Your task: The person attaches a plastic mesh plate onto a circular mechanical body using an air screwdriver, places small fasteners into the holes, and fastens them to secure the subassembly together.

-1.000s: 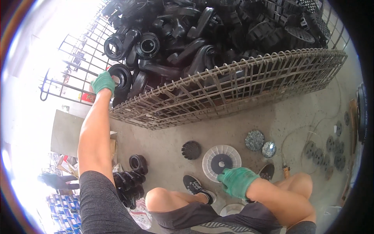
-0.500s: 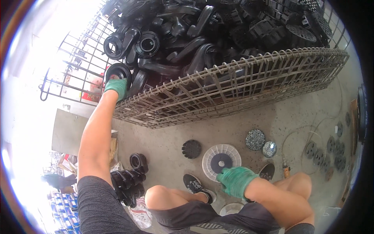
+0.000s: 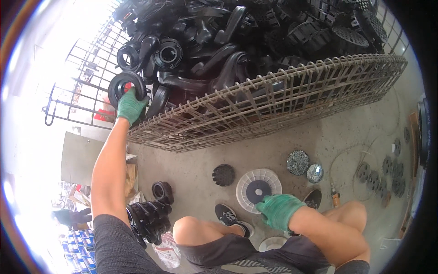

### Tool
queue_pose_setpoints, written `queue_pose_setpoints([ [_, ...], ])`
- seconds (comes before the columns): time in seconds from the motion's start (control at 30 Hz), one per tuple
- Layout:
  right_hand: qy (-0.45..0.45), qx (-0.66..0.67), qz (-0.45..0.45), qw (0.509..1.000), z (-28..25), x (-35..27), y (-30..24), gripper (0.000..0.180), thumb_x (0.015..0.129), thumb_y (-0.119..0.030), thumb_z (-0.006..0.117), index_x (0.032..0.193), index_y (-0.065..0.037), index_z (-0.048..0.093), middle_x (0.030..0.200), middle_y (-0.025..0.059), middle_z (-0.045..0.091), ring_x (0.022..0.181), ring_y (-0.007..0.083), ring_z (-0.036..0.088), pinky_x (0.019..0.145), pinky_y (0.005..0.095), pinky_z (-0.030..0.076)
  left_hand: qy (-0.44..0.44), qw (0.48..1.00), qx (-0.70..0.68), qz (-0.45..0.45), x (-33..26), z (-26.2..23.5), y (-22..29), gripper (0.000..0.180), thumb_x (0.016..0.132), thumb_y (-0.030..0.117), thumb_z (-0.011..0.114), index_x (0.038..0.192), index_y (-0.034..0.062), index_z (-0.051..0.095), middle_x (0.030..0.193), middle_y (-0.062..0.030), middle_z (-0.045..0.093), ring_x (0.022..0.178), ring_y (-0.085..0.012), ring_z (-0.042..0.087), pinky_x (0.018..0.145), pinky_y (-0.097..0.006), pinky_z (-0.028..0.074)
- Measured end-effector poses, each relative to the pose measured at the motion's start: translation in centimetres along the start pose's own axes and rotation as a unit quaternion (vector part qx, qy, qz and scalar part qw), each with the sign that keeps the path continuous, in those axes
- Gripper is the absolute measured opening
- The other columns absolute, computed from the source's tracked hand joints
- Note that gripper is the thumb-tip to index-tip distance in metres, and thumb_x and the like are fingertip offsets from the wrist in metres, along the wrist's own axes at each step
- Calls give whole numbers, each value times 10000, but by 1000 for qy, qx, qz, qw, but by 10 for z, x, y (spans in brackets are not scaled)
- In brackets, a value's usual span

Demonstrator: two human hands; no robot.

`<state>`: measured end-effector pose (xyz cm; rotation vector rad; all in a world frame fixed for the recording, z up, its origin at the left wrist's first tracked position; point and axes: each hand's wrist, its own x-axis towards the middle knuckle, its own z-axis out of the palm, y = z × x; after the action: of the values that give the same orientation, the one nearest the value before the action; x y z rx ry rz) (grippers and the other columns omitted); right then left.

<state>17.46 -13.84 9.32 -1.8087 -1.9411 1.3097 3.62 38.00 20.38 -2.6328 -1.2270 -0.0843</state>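
Observation:
My left hand (image 3: 130, 106), in a green glove, grips a black plastic ring-shaped part (image 3: 116, 86) with a wide round opening. It is at the near left corner of a wire basket (image 3: 269, 98) heaped with black plastic parts, among them curved pipe-like pieces (image 3: 180, 82) and a round flanged one (image 3: 168, 54). My right hand (image 3: 283, 211), also gloved in green, hovers over the near right edge of a white ribbed disc (image 3: 245, 203) with a dark centre. Its fingers look loosely apart with nothing visible in them, though their undersides are hidden.
On the floor lie a black toothed disc (image 3: 223, 175), a speckled round piece (image 3: 298, 162) and a shiny one (image 3: 315, 173). Stacked black rings (image 3: 148, 217) stand by my left knee. A hose with an orange fitting (image 3: 336, 199) and several dark discs (image 3: 373, 180) are at right.
My left hand has drawn the black ring-shaped part slightly left and toward me at the basket corner, and the ring now shows more fully. My right hand has barely shifted.

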Motion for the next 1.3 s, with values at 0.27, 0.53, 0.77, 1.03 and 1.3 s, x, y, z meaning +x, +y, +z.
queue_pose_setpoints([
  [0.27,22,-11,2,1000,-4,1,-4,291,911,-250,627,1140,-77,671,1116,177,679,1041,378,664,896,479,532,278,713,-643,-7,-56,-117,33,493,866,356,747,1203,53,551,991,-46,610,838,-175,635,752,-330,553],
  [0.53,212,594,-112,768,-37,-11,-2,716,978,-513,608,1502,-82,380,1390,183,546,1146,297,641,885,403,551,81,556,-824,74,-226,-156,137,687,968,511,473,1403,-20,503,1370,-191,581,1226,-284,595,1063,-468,490],
  [0.77,237,608,16,758,-3,-25,-2,727,953,-470,665,1493,-57,406,949,95,618,805,175,631,708,358,578,-173,351,-905,-168,-362,-42,249,616,941,479,633,1335,11,563,1222,-119,670,1067,-224,655,973,-370,546],
  [1.03,217,264,230,911,65,6,46,789,894,-415,707,1443,66,405,1314,296,612,1183,396,633,1003,414,502,-340,441,-802,-216,-441,94,250,537,1043,451,513,1409,59,495,1257,-90,639,1092,-190,625,962,-339,520],
  [1.3,167,278,282,903,88,19,34,909,869,-426,734,1503,61,301,1396,323,543,1286,406,570,1070,419,464,-192,691,-693,-74,-508,123,250,1119,798,143,852,1578,-3,64,1409,-161,508,1268,-239,534,1083,-349,437],
])
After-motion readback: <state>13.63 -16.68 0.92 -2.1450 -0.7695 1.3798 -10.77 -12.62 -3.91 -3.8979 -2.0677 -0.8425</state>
